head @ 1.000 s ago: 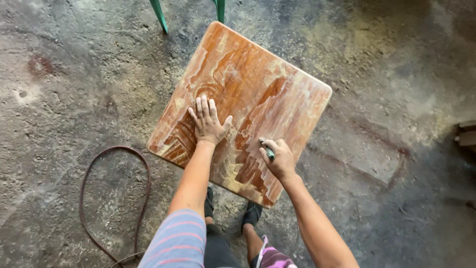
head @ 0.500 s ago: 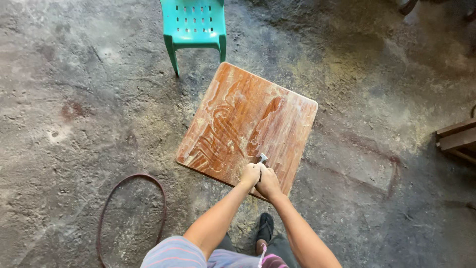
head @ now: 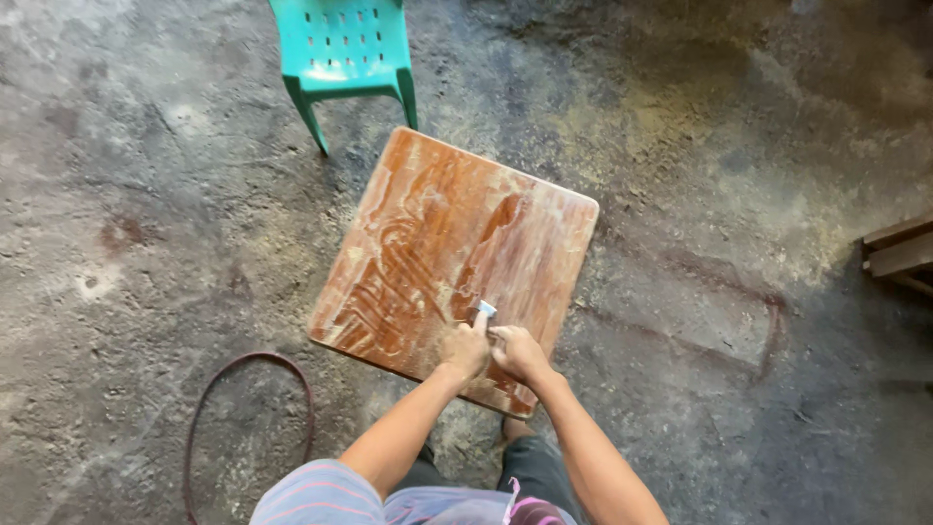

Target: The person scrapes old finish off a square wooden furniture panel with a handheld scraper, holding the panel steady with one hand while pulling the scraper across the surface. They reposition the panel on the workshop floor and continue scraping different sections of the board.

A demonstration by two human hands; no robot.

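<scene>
Stretching out on every side of the hands is a rough grey concrete floor (head: 146, 194), stained, dusty and mottled with paler patches. Beyond the hands, further from the person, stands a turquoise plastic chair (head: 345, 49), only its seat and front legs in view. Off to the right of the hands, well apart, the ends of some wooden planks (head: 899, 253) show at the frame's edge. Down to the left of the left arm a loop of dark hose (head: 248, 408) lies on the floor.

Under the hands sits a square wooden tabletop (head: 437, 233) with rounded corners, reddish brown and smeared with whitish streaks. It is turned askew, one corner towards the chair and one towards the person's feet.

Both hands rest close together on the near part of the tabletop. The left hand (head: 465, 350) and the right hand (head: 518, 352) are curled closed around a small pale scraper-like tool (head: 483, 310). Its tip juts just beyond the fingers, its long axis pointing away from the person, pressed against the wood.
</scene>
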